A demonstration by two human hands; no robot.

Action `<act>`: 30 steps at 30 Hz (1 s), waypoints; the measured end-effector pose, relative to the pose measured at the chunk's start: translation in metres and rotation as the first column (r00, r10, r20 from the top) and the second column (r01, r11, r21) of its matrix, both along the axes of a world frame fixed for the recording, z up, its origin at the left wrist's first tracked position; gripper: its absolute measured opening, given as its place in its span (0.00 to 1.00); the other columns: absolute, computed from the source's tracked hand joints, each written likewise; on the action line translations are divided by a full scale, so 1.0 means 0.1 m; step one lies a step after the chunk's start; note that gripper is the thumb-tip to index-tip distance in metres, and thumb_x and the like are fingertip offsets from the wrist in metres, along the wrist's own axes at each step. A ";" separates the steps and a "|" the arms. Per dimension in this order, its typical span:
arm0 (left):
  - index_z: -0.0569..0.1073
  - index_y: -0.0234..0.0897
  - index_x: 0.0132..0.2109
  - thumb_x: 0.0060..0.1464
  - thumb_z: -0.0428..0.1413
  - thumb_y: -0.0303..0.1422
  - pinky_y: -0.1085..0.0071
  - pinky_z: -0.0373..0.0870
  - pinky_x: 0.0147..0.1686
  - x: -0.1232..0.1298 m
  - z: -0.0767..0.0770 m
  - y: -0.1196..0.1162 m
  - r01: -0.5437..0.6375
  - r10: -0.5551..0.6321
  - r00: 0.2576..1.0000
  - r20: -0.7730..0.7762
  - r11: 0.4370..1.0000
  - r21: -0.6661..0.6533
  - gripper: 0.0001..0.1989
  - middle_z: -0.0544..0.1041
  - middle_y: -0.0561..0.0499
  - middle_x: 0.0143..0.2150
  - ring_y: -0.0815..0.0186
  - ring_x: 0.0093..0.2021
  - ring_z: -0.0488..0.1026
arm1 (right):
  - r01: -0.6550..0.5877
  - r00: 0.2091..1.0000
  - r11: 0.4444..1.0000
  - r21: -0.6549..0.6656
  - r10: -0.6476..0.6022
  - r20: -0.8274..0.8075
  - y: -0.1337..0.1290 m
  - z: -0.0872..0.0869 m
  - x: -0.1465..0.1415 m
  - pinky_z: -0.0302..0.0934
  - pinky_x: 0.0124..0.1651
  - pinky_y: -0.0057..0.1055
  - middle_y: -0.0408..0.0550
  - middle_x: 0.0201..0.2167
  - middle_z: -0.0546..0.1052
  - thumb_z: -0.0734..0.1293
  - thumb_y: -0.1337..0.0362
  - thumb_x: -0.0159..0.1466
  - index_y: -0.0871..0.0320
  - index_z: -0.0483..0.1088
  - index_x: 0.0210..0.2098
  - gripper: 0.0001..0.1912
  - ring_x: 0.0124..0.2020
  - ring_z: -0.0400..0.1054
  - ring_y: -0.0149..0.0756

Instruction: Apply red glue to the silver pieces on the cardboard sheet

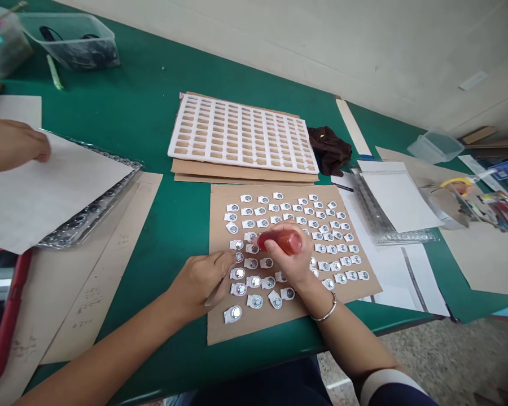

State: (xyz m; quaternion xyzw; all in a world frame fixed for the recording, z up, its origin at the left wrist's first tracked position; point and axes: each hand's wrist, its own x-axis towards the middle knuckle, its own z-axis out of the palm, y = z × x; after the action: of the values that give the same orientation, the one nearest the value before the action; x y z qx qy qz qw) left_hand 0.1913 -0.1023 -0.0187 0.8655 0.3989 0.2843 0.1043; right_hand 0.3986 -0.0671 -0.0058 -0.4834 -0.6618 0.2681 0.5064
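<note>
My left hand [209, 277] is closed in a pinch at the left side of a cardboard sheet [222, 332]. Its fingertips meet close to a small round metal disc on a white tab [238, 257]; whatever they grip is hidden. My right hand [294, 262] wraps round a red, shiny, bottle-like object [285, 241], held over the middle of the cardboard with its narrower end pointing left. Many similar tabs with discs lie in rough rows on the cardboard, and my hands cover some of them.
Behind the cardboard lies a white tray with many slots [241, 132]. At the left, another person's hand [17, 146] rests on a white sheet [59, 186] over clear plastic trays. A red-edged device [14, 304], a dark cloth [330, 149] and more plastic trays [372, 208] lie around.
</note>
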 end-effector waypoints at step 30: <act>0.64 0.35 0.43 0.56 0.47 0.25 0.72 0.75 0.30 -0.01 0.03 0.01 0.020 -0.021 1.000 -0.007 1.000 -0.018 0.07 0.76 0.49 0.32 0.66 0.30 0.76 | -0.060 0.994 0.998 0.016 0.058 0.088 0.02 -0.02 -0.09 0.66 0.35 0.36 0.44 0.31 0.72 0.71 0.62 0.54 0.55 0.68 0.35 0.11 0.32 0.68 0.34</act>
State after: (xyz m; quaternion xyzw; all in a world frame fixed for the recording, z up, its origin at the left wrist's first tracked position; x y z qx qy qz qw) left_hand 0.1905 -0.1010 -0.0159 0.8696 0.3929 0.2768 0.1135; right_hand 0.3897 -0.0656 -0.0078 -0.4702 -0.6999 0.2552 0.4732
